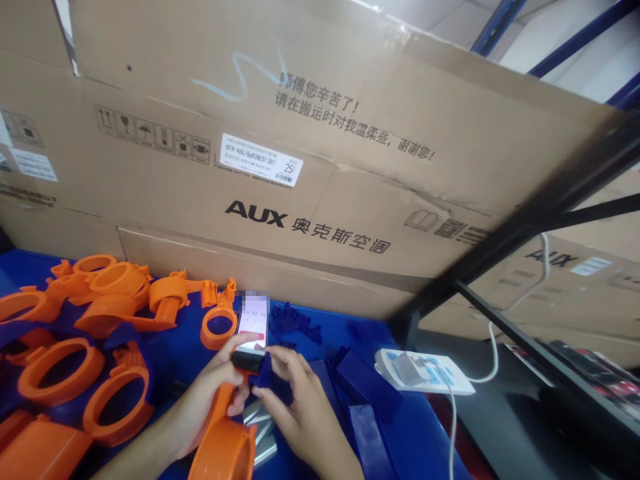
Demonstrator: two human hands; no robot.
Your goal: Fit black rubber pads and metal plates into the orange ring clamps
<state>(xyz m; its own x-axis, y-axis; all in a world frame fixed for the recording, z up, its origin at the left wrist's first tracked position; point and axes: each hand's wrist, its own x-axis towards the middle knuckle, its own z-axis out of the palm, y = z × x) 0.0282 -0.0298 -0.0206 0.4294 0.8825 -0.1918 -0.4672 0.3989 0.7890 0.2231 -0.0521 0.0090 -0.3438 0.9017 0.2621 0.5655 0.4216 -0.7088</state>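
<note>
My left hand [207,387] is closed around the handle of an orange plastic part with a wide ring [225,450] at its near end. A black block [247,361] sits at the handle's far end. My right hand [305,400] pinches a small dark blue plastic piece [265,373] at the right side of the black block; whether the two are joined, I cannot tell. Just beyond my fingers, a phone [254,320] shows a running-time display. Silvery metal pieces [265,448] lie beneath my hands, partly hidden by them.
Several orange ring parts [117,400] crowd the left of the blue table [200,333]. Small dark blue pieces [300,323] lie beyond my right hand, larger blue blocks [367,383] to its right. A white power strip [425,372] and dark shelf frame stand right; large cardboard boxes [325,280] close off the back.
</note>
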